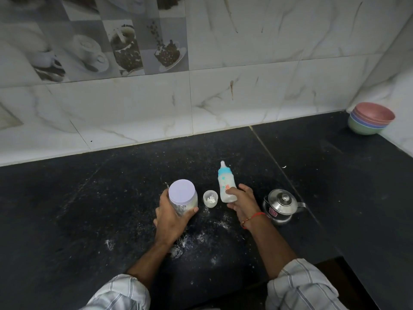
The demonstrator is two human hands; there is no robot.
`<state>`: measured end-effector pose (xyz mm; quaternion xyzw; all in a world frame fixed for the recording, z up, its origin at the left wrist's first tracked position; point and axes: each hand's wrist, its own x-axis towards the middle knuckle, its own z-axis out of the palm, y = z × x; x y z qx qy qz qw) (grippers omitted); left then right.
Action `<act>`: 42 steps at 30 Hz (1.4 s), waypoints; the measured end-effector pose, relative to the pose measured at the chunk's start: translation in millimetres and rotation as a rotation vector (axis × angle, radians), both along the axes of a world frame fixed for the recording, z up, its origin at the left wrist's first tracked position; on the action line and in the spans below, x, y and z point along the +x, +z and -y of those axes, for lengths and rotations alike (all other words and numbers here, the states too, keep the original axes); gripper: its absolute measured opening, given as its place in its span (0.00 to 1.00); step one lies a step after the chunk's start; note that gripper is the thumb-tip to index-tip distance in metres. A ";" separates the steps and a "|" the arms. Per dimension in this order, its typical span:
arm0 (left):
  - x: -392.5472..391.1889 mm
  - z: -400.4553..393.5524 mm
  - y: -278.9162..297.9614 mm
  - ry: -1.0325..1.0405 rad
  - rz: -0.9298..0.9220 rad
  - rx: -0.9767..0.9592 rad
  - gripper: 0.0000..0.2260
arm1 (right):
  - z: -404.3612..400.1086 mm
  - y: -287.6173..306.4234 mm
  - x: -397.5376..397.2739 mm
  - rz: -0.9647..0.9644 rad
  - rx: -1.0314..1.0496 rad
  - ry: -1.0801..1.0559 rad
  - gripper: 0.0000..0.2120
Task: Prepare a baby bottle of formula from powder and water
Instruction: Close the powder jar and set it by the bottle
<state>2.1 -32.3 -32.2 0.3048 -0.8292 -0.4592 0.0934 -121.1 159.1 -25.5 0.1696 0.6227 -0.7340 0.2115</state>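
Note:
My left hand [171,217] grips a clear powder jar [183,196] with a pale lilac lid, which stands on the black counter. My right hand [242,203] holds a baby bottle [226,183] near its base. The bottle has a blue collar and a teat, holds white liquid, and tilts slightly to the left. Between jar and bottle sits a small translucent cap [210,198] with a bit of white powder inside. A small steel kettle [282,205] with its lid on stands just right of my right wrist.
White powder is spilled on the black counter [111,209] in front of the jar. A stack of coloured bowls [369,118] sits in the far right corner. The tiled wall runs along the back, and the counter's front edge steps back at the right.

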 end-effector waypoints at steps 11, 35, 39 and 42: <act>-2.6 2.6 -2.0 -0.020 0.006 0.009 0.53 | -0.1 -14.5 2.3 -0.533 0.454 0.247 0.33; -12.9 -3.6 -8.7 -0.054 -0.003 -0.044 0.54 | -142.2 25.1 19.7 -0.633 1.276 0.275 0.44; -11.7 2.8 -11.5 -0.105 0.000 -0.029 0.57 | -148.9 21.0 12.7 -0.470 1.134 0.409 0.44; -11.5 6.8 -7.4 -0.169 0.042 -0.017 0.63 | -133.2 25.0 4.6 -0.493 1.134 0.400 0.44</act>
